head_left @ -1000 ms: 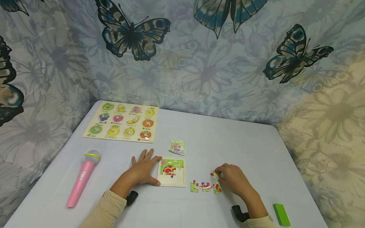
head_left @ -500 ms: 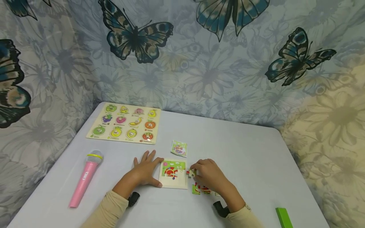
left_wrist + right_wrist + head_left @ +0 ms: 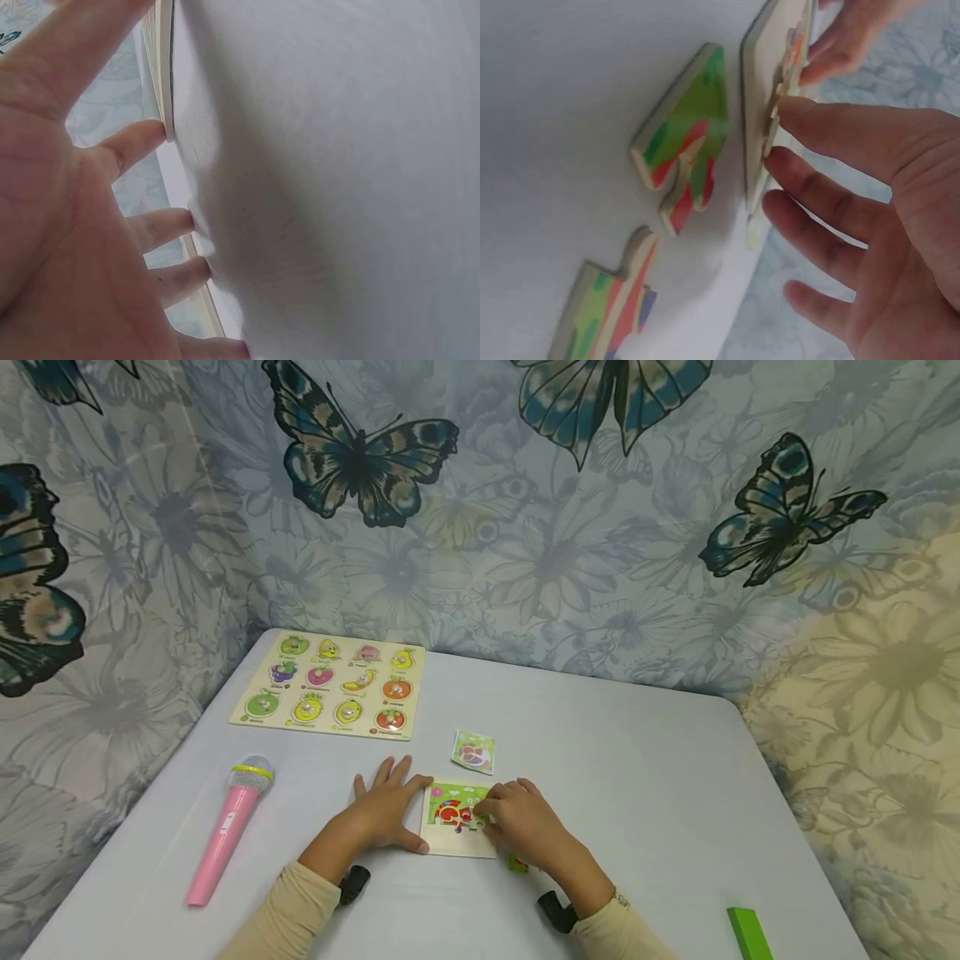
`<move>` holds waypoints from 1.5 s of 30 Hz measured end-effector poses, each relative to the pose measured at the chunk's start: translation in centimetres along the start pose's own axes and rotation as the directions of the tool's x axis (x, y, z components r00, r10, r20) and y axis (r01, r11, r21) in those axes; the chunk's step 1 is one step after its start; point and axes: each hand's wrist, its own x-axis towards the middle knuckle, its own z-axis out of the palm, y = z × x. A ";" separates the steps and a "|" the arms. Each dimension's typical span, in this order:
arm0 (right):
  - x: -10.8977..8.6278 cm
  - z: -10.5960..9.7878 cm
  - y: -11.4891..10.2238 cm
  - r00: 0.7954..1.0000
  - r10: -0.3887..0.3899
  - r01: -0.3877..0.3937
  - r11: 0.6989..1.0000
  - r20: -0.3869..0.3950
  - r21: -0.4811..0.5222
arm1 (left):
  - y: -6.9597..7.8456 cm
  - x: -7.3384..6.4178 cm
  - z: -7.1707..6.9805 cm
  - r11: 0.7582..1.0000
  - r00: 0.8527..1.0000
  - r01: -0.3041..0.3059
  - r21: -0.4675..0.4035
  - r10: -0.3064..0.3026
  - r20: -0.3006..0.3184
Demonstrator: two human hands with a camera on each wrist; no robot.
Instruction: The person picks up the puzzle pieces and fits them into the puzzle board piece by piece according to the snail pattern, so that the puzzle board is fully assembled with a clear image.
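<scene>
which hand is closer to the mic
Left. The left hand touches the puzzle board's left edge, to the right of the mic; the right hand is farther off, at the board's right side.

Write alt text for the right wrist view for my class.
The right hand pinches a jigsaw piece over a wooden puzzle board, the left hand at the far edge. Two loose jigsaw pieces lie on the white tabletop.

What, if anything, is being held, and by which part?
The right grip pinches a jigsaw piece by its right side in the head view; the left grip touches the puzzle board.
</scene>
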 end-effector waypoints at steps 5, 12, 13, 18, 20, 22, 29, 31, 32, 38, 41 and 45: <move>-0.1 0.3 -0.1 1.000 0.006 -0.007 1.000 -0.025 -0.028 | -0.1 0.1 0.0 1.000 1.000 0.003 0.009 -0.003 0.005; -0.1 0.5 0.0 0.999 0.013 -0.014 1.000 -0.041 -0.019 | 0.0 0.1 0.0 1.000 1.000 0.006 0.005 -0.006 0.010; -0.1 0.5 0.0 0.999 0.012 -0.013 1.000 -0.042 -0.019 | 0.0 0.1 0.0 1.000 1.000 0.007 0.005 -0.007 0.011; -0.2 0.2 0.0 1.000 0.008 -0.008 1.000 -0.029 -0.011 | 0.0 0.1 -0.1 1.000 1.000 0.008 0.017 -0.008 0.013; -0.5 -0.1 0.2 1.000 0.014 -0.014 1.000 -0.021 -0.001 | 0.0 0.0 -0.1 1.000 1.000 0.005 0.014 -0.005 0.012; -0.9 -0.4 0.3 1.000 0.029 -0.029 1.000 -0.011 0.007 | 0.0 0.0 -0.2 1.000 1.000 0.003 0.012 -0.003 0.012; -3.2 -1.2 0.9 0.994 0.086 -0.088 0.996 0.071 0.018 | -0.1 0.1 -0.1 1.000 1.000 0.001 0.013 -0.002 0.017; -3.8 -1.4 0.9 0.992 0.089 -0.092 0.996 0.091 0.021 | -0.1 0.1 -0.1 1.000 1.000 0.003 0.016 -0.003 0.018; -4.1 -1.5 0.9 0.991 0.089 -0.092 0.995 0.098 0.025 | -0.2 0.1 -0.2 1.000 1.000 0.002 0.016 -0.002 0.016; -5.1 -1.7 0.7 0.986 0.086 -0.094 0.994 0.140 0.053 | -0.1 0.2 -0.3 1.000 1.000 -0.002 0.011 0.002 0.016; -5.2 -1.5 0.6 0.985 0.095 -0.104 0.993 0.143 0.051 | -0.1 0.2 -0.3 1.000 1.000 -0.002 0.011 0.001 0.017; -5.3 -1.2 0.6 0.987 0.100 -0.105 0.994 0.127 0.035 | -0.1 0.2 -0.1 1.000 1.000 -0.001 0.012 0.001 0.020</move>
